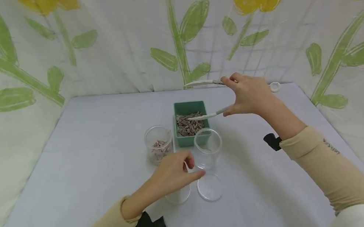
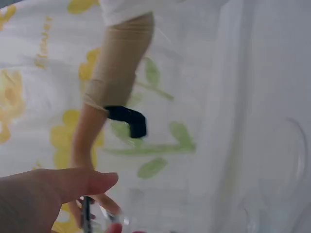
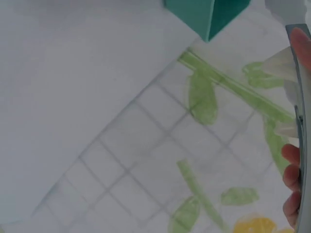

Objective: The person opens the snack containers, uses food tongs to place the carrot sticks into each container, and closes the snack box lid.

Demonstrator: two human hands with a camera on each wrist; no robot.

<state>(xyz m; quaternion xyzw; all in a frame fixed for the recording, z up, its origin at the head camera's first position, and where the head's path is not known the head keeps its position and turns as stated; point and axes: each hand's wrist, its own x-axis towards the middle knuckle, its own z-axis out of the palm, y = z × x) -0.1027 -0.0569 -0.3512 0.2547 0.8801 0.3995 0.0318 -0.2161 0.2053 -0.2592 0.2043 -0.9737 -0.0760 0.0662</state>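
My right hand (image 1: 250,93) holds metal tongs (image 1: 220,111) with white tips, thumb on one arm and fingers on the other. The tongs are spread wide, the lower tip over brown pieces (image 1: 190,124) in a green box (image 1: 188,141). My left hand (image 1: 173,171) has its thumb extended and fingers bent, with nothing seen between them. It is in front of a clear jar (image 1: 157,132) partly filled with brown pieces. A second clear jar (image 1: 207,144), without visible pieces, stands to its right. In the right wrist view, fingers (image 3: 291,177) lie along the tongs (image 3: 302,111).
Two clear round lids lie nearer me, one (image 1: 209,187) below the right jar and the other (image 1: 181,196) partly under my left hand in view. A white ring (image 1: 275,87) shows beside my right wrist, near the table's back edge. A flowered curtain (image 1: 123,60) hangs behind.
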